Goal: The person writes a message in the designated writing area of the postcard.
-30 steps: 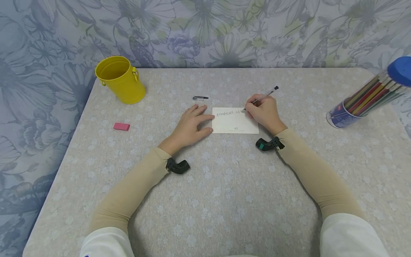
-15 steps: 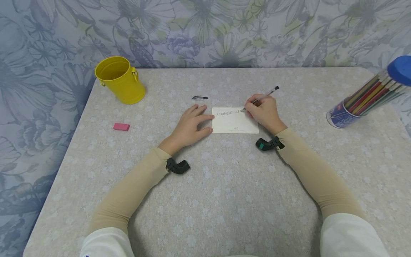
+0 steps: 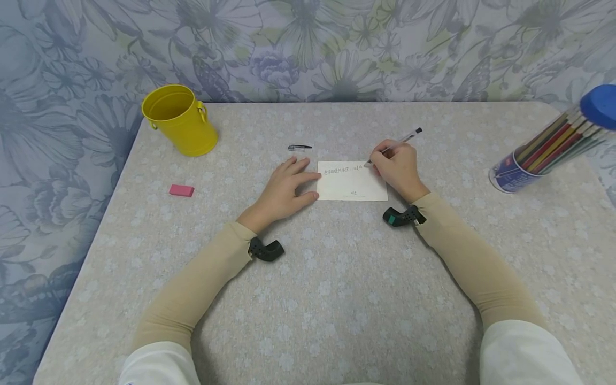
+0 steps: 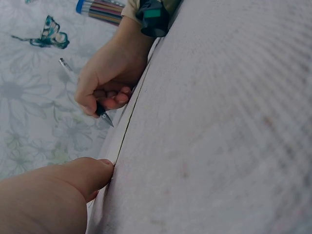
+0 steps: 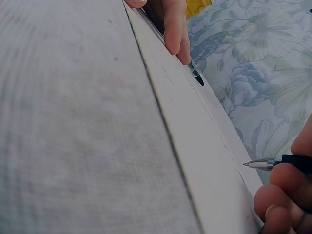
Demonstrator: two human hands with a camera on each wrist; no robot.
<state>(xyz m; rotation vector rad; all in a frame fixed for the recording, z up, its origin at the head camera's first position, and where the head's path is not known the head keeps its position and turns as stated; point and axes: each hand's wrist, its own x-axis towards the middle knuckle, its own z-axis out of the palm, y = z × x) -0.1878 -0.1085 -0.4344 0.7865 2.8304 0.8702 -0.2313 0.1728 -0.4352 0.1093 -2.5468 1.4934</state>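
Note:
A white card (image 3: 351,184) lies flat on the table, with a line of handwriting along its top and a short mark near its lower edge. My right hand (image 3: 397,166) pinches a pen (image 3: 409,136) over the card's upper right part. The pen's metal tip (image 5: 258,164) shows just clear of the paper in the right wrist view. Spread out on the card's left side, my left hand (image 3: 286,190) touches the edge with thumb and forefinger. In the left wrist view the thumb (image 4: 92,175) presses at that edge. Behind the left hand lies a pen cap (image 3: 300,147).
A yellow bucket (image 3: 185,123) stands at the back left, with a pink eraser (image 3: 182,190) in front of it. At the right is a blue-lidded tub (image 3: 512,171) of coloured pencils (image 3: 553,144). A floral wall backs the table.
My right hand has shifted slightly to the right with the pen, and the top line has grown by a few strokes. The left hand stays where it was.

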